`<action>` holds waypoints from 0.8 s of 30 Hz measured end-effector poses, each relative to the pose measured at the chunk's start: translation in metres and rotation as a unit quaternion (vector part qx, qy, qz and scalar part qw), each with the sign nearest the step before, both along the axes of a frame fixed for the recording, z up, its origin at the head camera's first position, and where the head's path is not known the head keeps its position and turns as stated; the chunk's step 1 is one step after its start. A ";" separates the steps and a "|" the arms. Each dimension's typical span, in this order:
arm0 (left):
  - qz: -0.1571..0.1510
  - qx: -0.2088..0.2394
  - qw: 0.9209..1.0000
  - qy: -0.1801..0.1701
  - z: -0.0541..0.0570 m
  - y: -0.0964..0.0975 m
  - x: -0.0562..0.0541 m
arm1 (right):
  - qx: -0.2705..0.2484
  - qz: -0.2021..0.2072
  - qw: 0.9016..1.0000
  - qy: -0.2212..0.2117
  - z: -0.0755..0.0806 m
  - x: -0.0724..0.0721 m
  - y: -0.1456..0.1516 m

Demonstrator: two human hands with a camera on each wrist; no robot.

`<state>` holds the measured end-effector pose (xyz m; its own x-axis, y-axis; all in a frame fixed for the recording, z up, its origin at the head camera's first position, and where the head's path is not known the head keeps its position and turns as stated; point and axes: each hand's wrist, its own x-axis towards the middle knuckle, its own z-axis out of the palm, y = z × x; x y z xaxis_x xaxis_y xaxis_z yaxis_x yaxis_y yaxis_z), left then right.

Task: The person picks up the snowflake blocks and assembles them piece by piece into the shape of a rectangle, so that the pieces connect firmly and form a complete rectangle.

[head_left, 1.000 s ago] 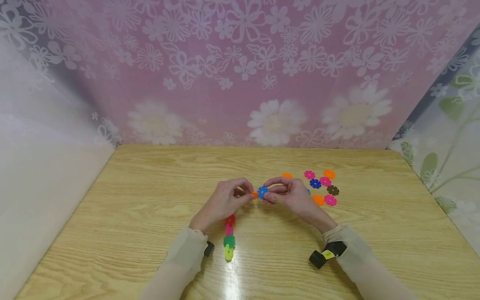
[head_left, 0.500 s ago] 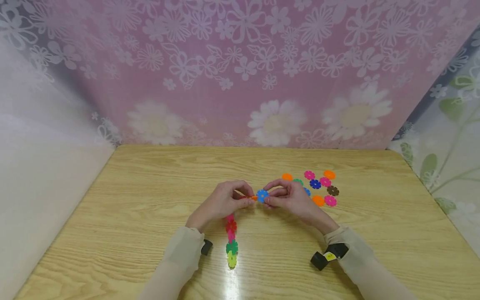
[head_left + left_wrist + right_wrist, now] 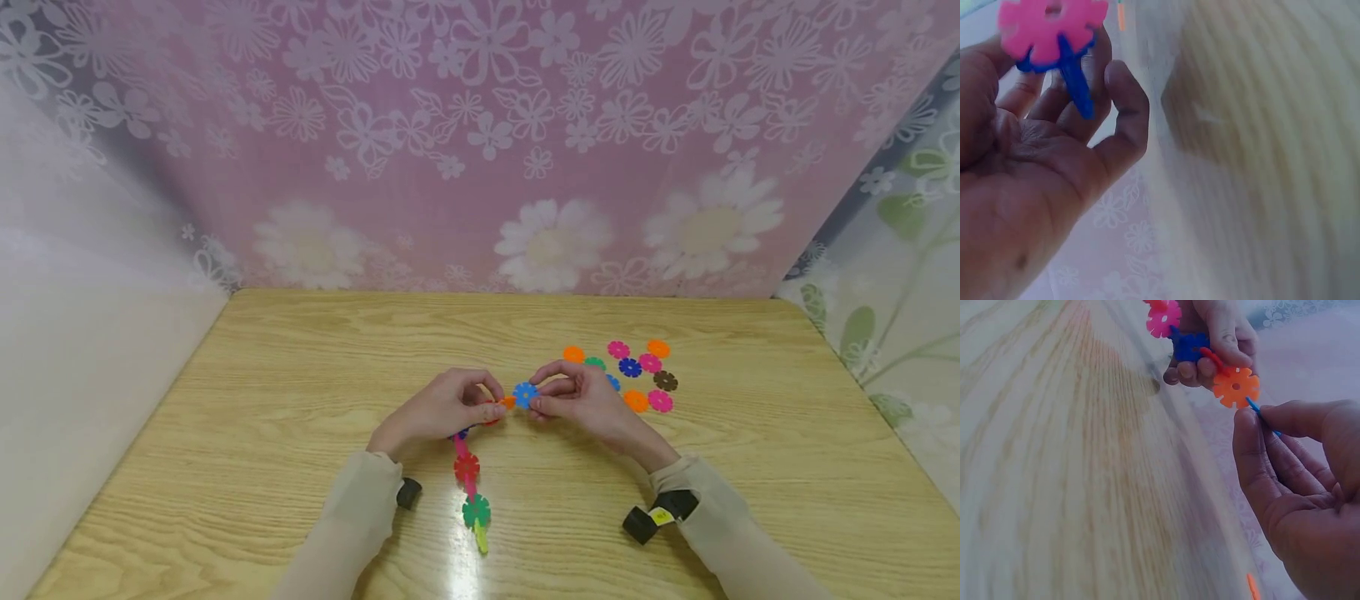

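My left hand [image 3: 450, 404] pinches a chain of notched plastic interlocking discs near its red disc [image 3: 1213, 360]. An orange disc [image 3: 1236, 387] sticks out past those fingertips. Between thumb and fingertips, my right hand [image 3: 581, 396] holds a light blue disc [image 3: 525, 395], whose edge meets the orange disc's rim in the right wrist view. Below the left hand the chain hangs toward the front: a dark blue disc [image 3: 1189, 347], pink ones, a red one [image 3: 467, 467], a green one [image 3: 476, 509] and a lime one [image 3: 481, 537]. A pink disc [image 3: 1054, 28] shows close up under the left palm.
Loose discs lie on the wooden table [image 3: 300, 350] behind and right of my right hand: orange [image 3: 573, 355], green [image 3: 595, 364], dark blue [image 3: 630, 367], brown [image 3: 665, 381] and several others. The right hand partly covers another blue one [image 3: 613, 382]. A flowered cloth [image 3: 412, 208] stands behind.
Both hands have come slightly nearer the front, the left also a little leftward. The chain's hanging end has swung forward and right, and its lime disc has turned edge-on.
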<state>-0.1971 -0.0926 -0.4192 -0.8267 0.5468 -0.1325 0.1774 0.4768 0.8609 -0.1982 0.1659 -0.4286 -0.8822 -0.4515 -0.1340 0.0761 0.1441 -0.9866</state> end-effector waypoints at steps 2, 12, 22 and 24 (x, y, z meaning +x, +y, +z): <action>-0.006 0.010 1.000 -0.008 0.000 -0.001 -0.001 | 0.007 -0.003 1.000 0.001 0.001 0.000 0.000; 0.015 0.038 0.999 -0.001 0.003 0.002 0.000 | 0.004 -0.013 1.000 0.003 0.002 0.001 0.004; 0.052 0.033 0.998 0.028 0.005 0.010 0.003 | -0.035 -0.052 0.998 0.000 0.000 0.001 0.002; 0.053 0.036 0.998 0.026 0.005 0.010 0.004 | -0.039 -0.055 0.998 -0.003 -0.001 0.002 0.002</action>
<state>-0.1933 -0.0826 -0.4142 -0.8853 0.4620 -0.0524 0.1737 0.4330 0.8845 -0.1959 0.1676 -0.4293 -0.9265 -0.3605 -0.1076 0.0929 0.0581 -0.9940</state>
